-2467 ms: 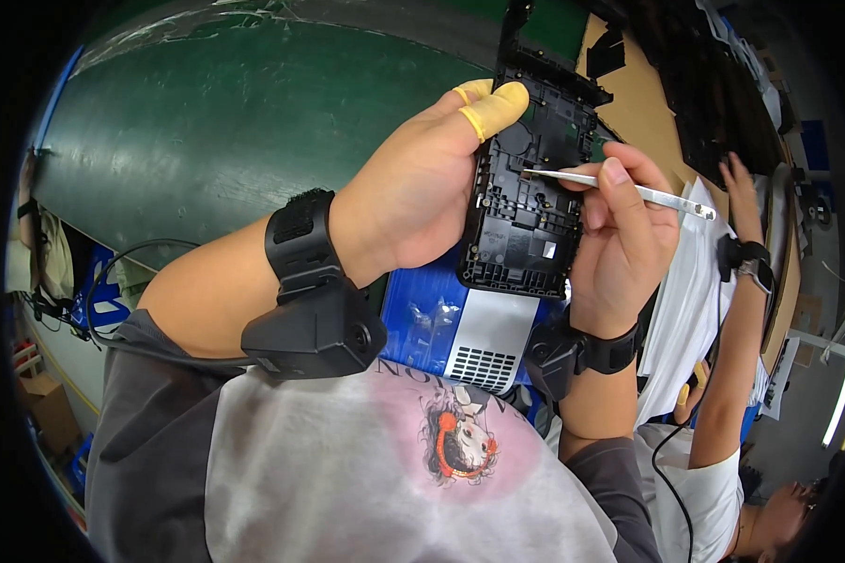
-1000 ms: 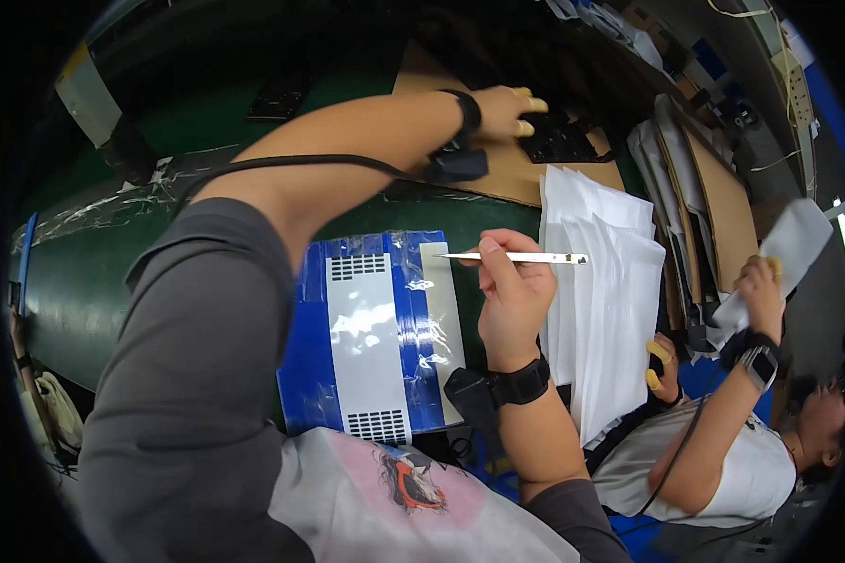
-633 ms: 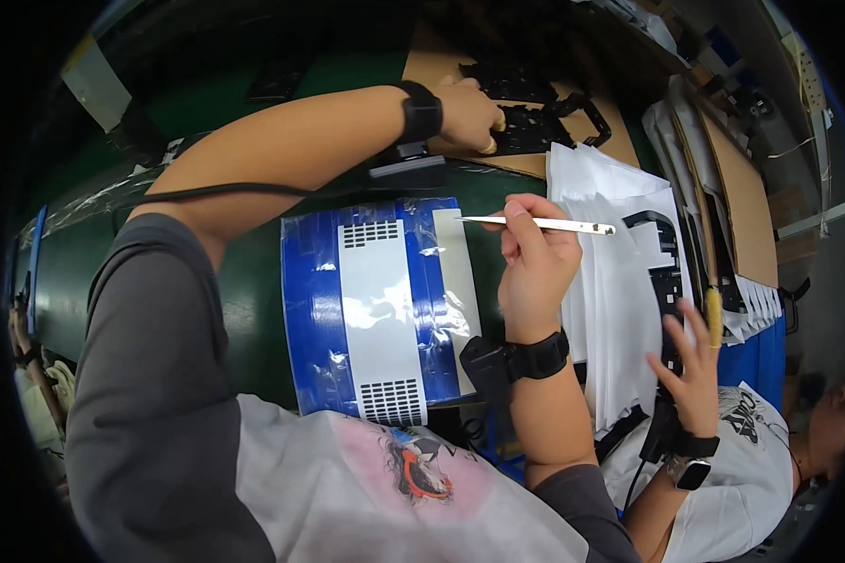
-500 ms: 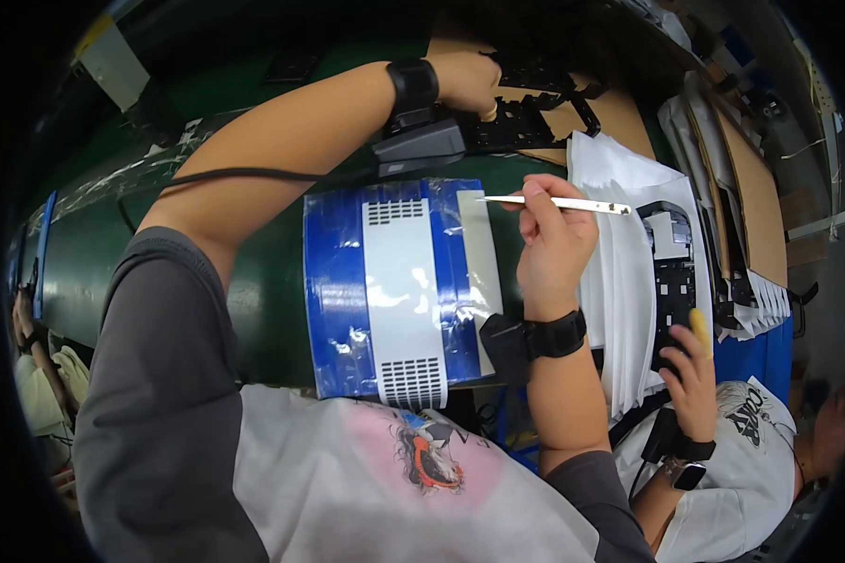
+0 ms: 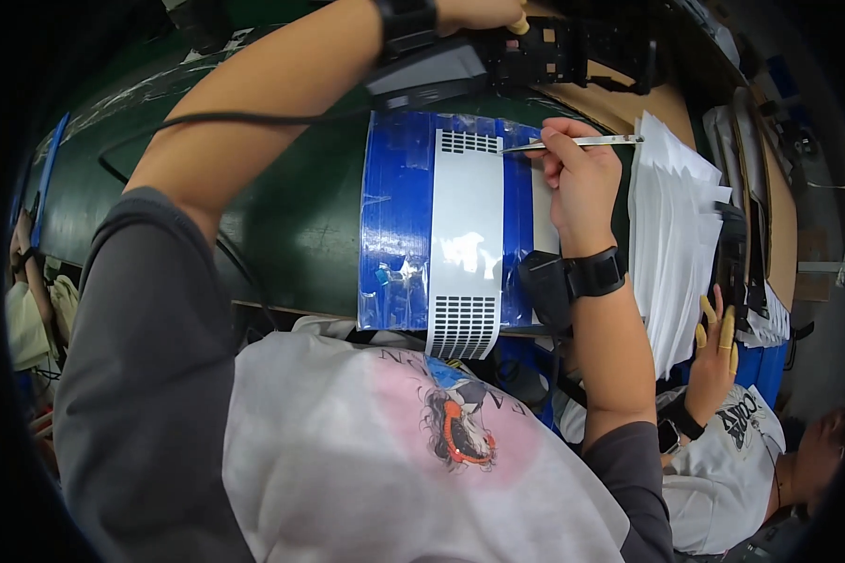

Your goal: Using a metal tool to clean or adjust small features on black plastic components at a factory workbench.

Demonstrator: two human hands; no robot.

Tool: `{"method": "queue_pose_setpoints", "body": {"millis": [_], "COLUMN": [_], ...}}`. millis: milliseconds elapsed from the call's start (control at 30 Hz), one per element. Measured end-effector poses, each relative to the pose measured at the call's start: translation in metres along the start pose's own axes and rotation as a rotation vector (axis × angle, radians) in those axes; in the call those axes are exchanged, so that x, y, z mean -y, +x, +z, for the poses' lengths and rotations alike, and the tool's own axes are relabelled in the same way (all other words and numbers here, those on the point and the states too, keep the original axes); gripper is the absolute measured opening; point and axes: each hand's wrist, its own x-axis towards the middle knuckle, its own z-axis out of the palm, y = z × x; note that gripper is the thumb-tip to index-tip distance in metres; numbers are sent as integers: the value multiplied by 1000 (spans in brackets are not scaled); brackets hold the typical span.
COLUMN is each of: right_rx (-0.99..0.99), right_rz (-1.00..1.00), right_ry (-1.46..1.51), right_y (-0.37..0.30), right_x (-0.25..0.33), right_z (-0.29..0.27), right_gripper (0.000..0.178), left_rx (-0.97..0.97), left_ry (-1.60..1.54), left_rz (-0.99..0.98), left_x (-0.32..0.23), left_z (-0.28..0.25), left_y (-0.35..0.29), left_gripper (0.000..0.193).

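At the top edge my left hand (image 5: 483, 11), with a yellow finger cot, is closed on the near edge of a black plastic frame (image 5: 546, 49) that has small tan patches; some of its fingers are cut off by the picture's edge. My right hand (image 5: 587, 183) pinches a pair of metal tweezers (image 5: 610, 140). Their tips point left, over the top right edge of a white label sheet (image 5: 467, 211). Rows of small black labels run across this sheet's far and near ends. It lies on a blue board (image 5: 396, 197) covered with clear tape.
White sheets (image 5: 671, 235) stand stacked to the right, beside cardboard (image 5: 781, 206). A co-worker's hand (image 5: 714, 361) with yellow finger cots is at the lower right. Another person's arm (image 5: 33, 263) shows far left. The green tabletop (image 5: 291, 216) lies under the board.
The view has shifted, so the board sits further right and higher. The tweezer tips have moved from the board's right strip to the label sheet's edge. The co-worker's hand has moved.
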Motion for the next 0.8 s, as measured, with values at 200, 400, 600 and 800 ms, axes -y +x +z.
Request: {"method": "queue_pose_setpoints", "body": {"millis": [200,400,600,800], "right_rx": [-35,-39,-33,112], "right_rz": [36,55,60,-13], "right_ry": [18,-7,-35,73], "right_y": [4,3,1,-10], "right_x": [-6,-8,-5,19], "right_z": [-14,-9,-4,-3], "right_gripper": [12,15,16,21], "left_rx": [141,25,-98,-138], "left_ry": [-850,-905,-967,-1180], "left_rz": [-370,-192,-275,-328], "left_x": [-17,15,26,17], "left_z": [-34,-30,-27,-5], "left_y": [-83,-133,-142,-150], "left_gripper": [10,23,25,26]}}
